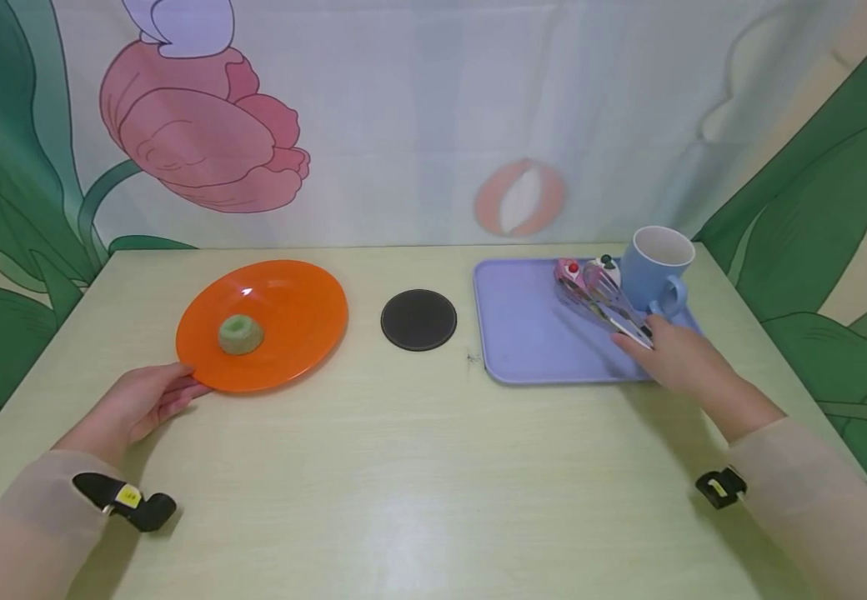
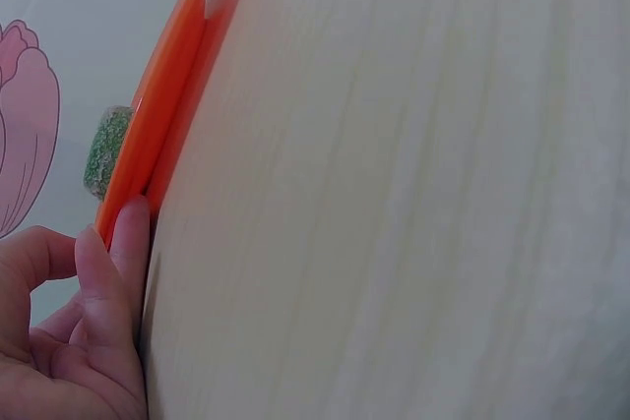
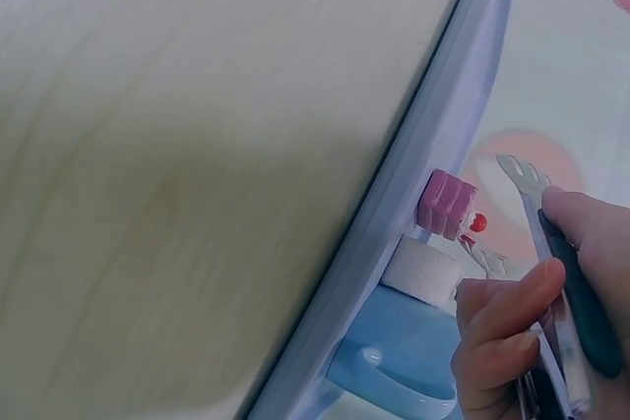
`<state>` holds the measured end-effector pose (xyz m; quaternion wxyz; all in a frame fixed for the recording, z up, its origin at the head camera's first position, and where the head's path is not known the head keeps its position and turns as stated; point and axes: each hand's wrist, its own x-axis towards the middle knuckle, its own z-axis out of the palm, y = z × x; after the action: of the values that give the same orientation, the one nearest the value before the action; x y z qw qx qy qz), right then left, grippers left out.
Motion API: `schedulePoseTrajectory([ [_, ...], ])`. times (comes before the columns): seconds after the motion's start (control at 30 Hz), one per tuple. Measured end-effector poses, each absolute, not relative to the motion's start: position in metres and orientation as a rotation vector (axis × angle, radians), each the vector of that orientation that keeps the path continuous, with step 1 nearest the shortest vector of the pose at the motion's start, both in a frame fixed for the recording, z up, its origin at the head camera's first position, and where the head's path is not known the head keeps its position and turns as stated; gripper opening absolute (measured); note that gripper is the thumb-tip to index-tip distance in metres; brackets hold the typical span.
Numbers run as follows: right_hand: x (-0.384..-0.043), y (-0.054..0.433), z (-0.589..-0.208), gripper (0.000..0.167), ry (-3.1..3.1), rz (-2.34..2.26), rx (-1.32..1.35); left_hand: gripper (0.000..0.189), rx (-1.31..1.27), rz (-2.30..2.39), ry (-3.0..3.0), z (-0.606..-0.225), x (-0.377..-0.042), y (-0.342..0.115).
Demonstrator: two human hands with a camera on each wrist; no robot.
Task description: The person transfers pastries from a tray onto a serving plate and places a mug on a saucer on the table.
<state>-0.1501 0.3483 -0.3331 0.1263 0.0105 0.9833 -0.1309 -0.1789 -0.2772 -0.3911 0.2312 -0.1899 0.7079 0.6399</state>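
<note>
My left hand [image 1: 159, 396] pinches the near-left rim of an orange plate [image 1: 294, 312], thumb above and fingers under the edge. On that plate sits a small green ring-shaped cake [image 1: 241, 333]. Over a purple tray [image 1: 531, 354], my right hand [image 1: 677, 354] grips tongs [image 1: 613, 317] with fork-shaped tips and dark grips. The tips are spread near a pink toy cake [image 3: 448, 204] topped with a red berry. Beside it stands a white cake [image 3: 421, 270], partly hidden behind the tongs in the head view. Whether the tips touch either cake, I cannot tell.
A blue mug [image 1: 647, 275] stands at the tray's back right corner, close to my right hand. Between plate and tray lies a round black coaster [image 1: 418, 320]. A printed cloth [image 1: 388, 125] hangs behind the table's far edge.
</note>
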Motion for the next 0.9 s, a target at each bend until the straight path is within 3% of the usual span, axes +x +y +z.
schedulePoseTrajectory([
  [0.9, -0.1561, 0.3443, -0.3396, 0.089, 2.862, -0.358, 0.036, 0.072, -0.505, 1.765, 1.942, -0.3911, -0.1792, -0.2788],
])
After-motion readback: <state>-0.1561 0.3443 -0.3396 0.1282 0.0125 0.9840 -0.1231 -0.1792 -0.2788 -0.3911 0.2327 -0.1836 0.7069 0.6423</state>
